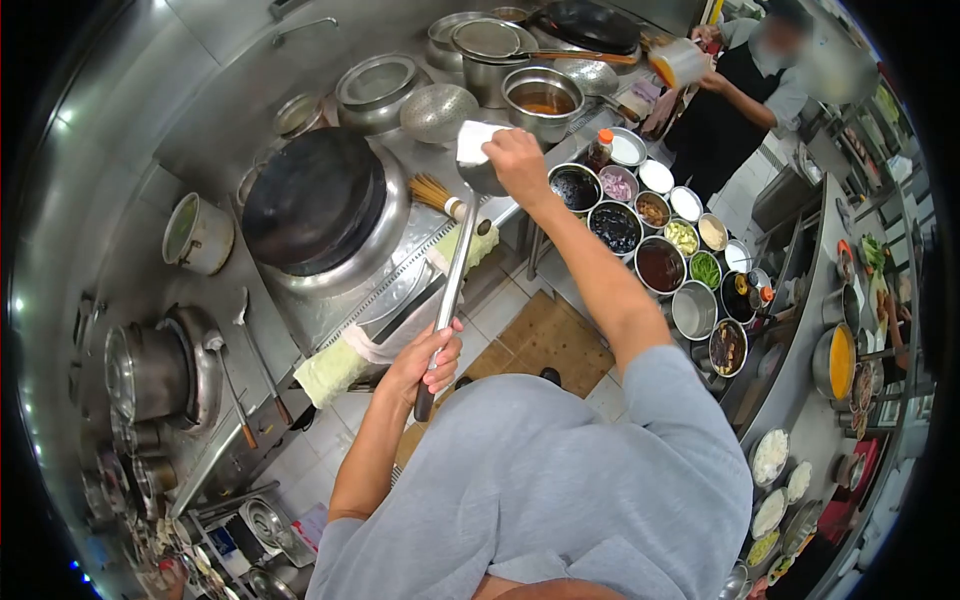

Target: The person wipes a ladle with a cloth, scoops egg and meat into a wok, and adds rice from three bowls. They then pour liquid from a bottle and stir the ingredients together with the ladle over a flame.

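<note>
My left hand (428, 362) is wrapped round the handle of a long metal ladle (461, 255), near its dark grip end. The ladle points up and away from me, its bowl (484, 178) at the far end. Right at that bowl, my right hand (516, 168) is closed on a folded white cloth (479, 142), which overlaps the bowl's rim. A black wok (312, 198) sits tilted over the burner to the left. Close to the ladle's shaft lies a bamboo brush (434, 193) on the stove top.
Pots of sauces and toppings, among them a bowl of dark red sauce (660, 266), stand at the right. A steel pot of brown liquid (543, 100) is at the back. Greenish towels (333, 373) hang on the stove's front rail. Another person (715, 130) pours from a container.
</note>
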Demonstrator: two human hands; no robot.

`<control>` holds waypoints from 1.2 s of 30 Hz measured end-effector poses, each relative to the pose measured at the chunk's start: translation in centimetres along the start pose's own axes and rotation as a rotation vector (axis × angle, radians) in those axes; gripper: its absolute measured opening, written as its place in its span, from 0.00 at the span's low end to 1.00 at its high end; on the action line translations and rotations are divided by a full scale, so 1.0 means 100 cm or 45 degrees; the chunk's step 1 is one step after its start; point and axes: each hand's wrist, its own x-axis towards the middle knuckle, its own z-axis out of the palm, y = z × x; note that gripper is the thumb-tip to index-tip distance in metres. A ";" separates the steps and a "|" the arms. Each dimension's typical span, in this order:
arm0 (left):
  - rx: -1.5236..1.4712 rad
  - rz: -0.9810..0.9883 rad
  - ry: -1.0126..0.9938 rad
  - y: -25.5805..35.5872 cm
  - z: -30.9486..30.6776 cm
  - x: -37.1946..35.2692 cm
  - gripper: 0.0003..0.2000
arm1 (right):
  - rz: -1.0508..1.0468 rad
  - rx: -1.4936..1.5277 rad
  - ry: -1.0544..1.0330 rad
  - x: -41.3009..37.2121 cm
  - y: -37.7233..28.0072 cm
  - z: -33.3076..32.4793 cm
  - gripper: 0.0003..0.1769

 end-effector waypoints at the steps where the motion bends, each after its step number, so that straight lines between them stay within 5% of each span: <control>1: 0.069 -0.002 0.013 0.003 0.007 -0.002 0.09 | 0.030 -0.044 -0.008 0.002 0.005 0.000 0.06; 5: 0.492 0.090 0.174 0.002 0.017 0.012 0.10 | 0.513 -0.115 0.103 -0.008 0.003 0.012 0.09; 8: 0.740 0.141 0.175 -0.014 -0.002 0.029 0.11 | 1.372 0.361 0.347 -0.006 -0.024 0.033 0.09; 10: 0.673 0.064 0.140 -0.021 -0.013 0.028 0.12 | 1.735 1.923 0.916 -0.001 0.006 0.047 0.10; 12: 0.785 0.126 0.242 -0.029 -0.029 0.034 0.13 | 1.401 2.827 0.724 -0.023 0.022 0.042 0.16; 14: 1.133 0.318 0.436 -0.027 -0.051 0.046 0.14 | 1.409 2.908 0.833 -0.025 -0.003 0.006 0.21; 16: 1.696 0.612 0.757 -0.020 -0.081 0.041 0.15 | 1.312 2.401 0.780 -0.018 -0.019 -0.049 0.22; 17: 1.491 0.415 0.854 -0.009 -0.081 0.030 0.17 | 1.357 2.190 0.714 -0.015 -0.011 -0.058 0.21; 20: 1.796 0.670 0.846 0.009 -0.096 0.002 0.19 | 1.437 1.487 0.359 -0.032 0.032 -0.039 0.17; 24: 1.886 0.672 0.845 0.013 -0.095 -0.008 0.20 | 1.380 1.570 0.076 -0.031 0.047 -0.004 0.15; 28: 1.795 0.564 0.850 0.009 -0.078 0.004 0.21 | 1.257 0.955 -0.056 -0.050 -0.006 0.007 0.13; 30: 1.812 0.529 0.902 0.006 -0.070 0.005 0.21 | 0.486 0.440 0.262 -0.056 -0.053 0.010 0.12; 33: 2.207 0.576 0.991 0.008 -0.074 -0.005 0.19 | -0.029 0.339 -0.148 -0.040 -0.061 -0.001 0.12; 36: 2.459 0.648 0.972 0.013 -0.076 -0.019 0.18 | 0.168 0.518 -0.882 -0.014 -0.027 0.012 0.11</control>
